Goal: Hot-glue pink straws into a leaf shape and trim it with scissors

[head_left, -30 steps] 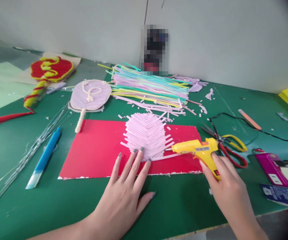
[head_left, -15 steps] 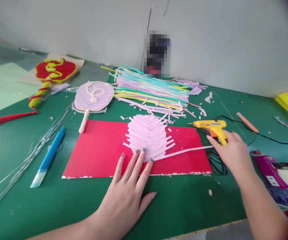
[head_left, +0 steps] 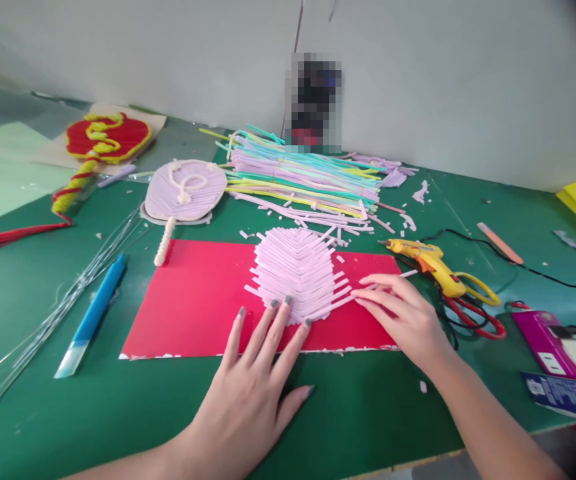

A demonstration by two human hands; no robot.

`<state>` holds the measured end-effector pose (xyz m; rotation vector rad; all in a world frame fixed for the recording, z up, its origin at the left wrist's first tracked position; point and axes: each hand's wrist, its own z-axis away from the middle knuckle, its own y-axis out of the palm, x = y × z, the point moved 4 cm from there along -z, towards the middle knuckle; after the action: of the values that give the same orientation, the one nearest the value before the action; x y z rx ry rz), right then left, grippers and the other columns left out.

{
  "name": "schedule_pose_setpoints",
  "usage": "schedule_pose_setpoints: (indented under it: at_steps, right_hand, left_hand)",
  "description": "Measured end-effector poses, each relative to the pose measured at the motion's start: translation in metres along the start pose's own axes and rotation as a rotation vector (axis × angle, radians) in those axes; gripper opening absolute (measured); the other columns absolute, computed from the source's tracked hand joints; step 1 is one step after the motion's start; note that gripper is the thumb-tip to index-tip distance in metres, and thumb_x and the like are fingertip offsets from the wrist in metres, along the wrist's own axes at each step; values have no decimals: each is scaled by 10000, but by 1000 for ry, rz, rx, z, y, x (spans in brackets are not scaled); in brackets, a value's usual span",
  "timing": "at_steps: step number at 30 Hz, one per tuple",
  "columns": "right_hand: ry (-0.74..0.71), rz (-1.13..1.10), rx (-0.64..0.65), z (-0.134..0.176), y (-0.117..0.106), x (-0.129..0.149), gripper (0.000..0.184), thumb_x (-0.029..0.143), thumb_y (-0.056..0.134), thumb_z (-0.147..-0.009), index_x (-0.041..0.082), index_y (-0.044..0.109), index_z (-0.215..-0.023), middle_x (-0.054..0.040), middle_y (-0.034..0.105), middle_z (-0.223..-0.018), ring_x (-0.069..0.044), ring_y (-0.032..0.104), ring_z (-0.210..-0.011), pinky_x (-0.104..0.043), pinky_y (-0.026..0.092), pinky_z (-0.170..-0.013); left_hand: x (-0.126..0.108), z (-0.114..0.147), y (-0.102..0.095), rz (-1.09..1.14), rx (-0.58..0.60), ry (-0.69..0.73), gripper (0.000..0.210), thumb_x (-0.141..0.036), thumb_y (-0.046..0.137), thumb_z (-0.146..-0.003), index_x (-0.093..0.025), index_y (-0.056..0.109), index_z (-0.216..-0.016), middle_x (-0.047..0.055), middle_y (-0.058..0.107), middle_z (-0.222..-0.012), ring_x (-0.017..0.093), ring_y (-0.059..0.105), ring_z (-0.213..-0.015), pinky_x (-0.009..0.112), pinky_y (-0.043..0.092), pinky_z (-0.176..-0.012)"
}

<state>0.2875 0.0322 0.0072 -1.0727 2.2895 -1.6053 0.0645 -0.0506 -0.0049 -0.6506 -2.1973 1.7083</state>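
A leaf-shaped panel of pale pink pipe cleaners, laid in slanting rows, rests on a red board. My left hand lies with its fingers spread, fingertips on the panel's lower edge. To the right, my right hand pinches a pale pink pipe cleaner that runs from the panel's bottom edge; part of it is hidden by the fingers. Just beyond that hand lies a yellow glue gun, its nozzle pointing left, beside scissors with red and yellow handles.
Behind the board lies a bundle of coloured pipe cleaners with cut scraps around it. A lilac fan, a red and yellow fan, a blue tube and thin wires are at left. A purple power strip sits at right.
My right hand has let go of the glue gun, now lying on the table, and moved left to pinch the pipe cleaner. The scissors have come into sight. My left hand has stayed put.
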Motion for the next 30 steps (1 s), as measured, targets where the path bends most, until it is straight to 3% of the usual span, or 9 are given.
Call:
schedule_pose_setpoints:
  at_steps: [9, 21, 26, 30]
  right_hand:
    - [-73, 30, -62, -7, -1, 5, 200, 75, 586, -861, 179, 697, -990, -84, 672, -980, -183, 647, -905, -349, 525, -864]
    - [-52, 10, -7, -2, 2, 4, 275, 67, 529, -891, 200, 692, -1068, -99, 661, -1041, -183, 641, -956, -344, 552, -855]
    - [-49, 113, -38, 4, -6, 33, 472, 61, 579, -860, 197, 558, -1311, -118, 628, -1226, -223, 611, -1097, -398, 503, -978]
    - [-104, 108, 88, 14, 4, 63, 581, 164, 585, -885, 164, 400, -1436, -137, 527, -1385, -262, 480, -1292, -426, 472, -1034]
  left_hand:
    - [1, -2, 1, 4, 5, -10, 563, -544, 331, -953, -230, 457, -1402, 118, 436, -1475, 283, 422, -1339, 503, 136, -1145]
    - [0, 0, 2, 64, 32, -69, 635, -615, 395, -905, -228, 463, -1404, 101, 375, -1511, 275, 365, -1379, 476, 23, -1184]
    - [0, 1, 3, 72, 44, -66, 631, -607, 398, -909, -233, 447, -1415, 94, 363, -1516, 269, 348, -1389, 472, 5, -1183]
    - [0, 2, 4, 82, 37, -73, 649, -626, 411, -896, -240, 444, -1416, 89, 355, -1520, 262, 333, -1398, 465, 15, -1184]
